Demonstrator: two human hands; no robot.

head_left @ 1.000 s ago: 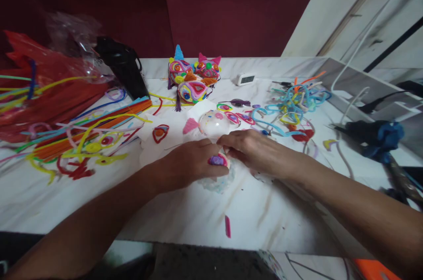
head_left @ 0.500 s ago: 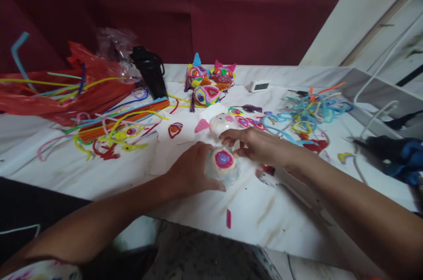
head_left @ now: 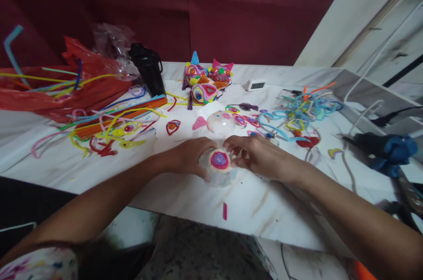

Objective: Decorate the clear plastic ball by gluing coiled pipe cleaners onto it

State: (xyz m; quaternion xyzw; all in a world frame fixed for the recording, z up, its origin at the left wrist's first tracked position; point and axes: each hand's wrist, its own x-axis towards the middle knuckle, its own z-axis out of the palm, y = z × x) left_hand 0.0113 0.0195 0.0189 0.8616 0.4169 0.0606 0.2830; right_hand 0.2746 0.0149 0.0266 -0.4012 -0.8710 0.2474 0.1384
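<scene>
A pale, see-through ball (head_left: 222, 178) sits between my hands near the front of the table. On its upper side is a round coiled disc (head_left: 219, 161) with purple in the middle, then pink, then cream. My left hand (head_left: 194, 156) is closed around the ball's left side. From the right, my right hand (head_left: 249, 154) has its bent fingers pressed against the disc's edge and the ball; anything small between them is hidden. Just behind lies a clear dome (head_left: 222, 123) with coloured spots, beside a pink fuzzy triangle (head_left: 199, 122).
Finished-looking colourful fuzzy balls (head_left: 205, 91) stand at the back, near a black bottle (head_left: 148, 70) and a small white display (head_left: 256, 85). Pipe cleaners lie in a heap (head_left: 304, 110) on the right and a bundle (head_left: 115, 119) on the left, by a red plastic bag (head_left: 99, 90).
My right hand has come lower and closer, from above the ball to its right edge. The left hand still holds the ball. The whole view has shifted slightly.
</scene>
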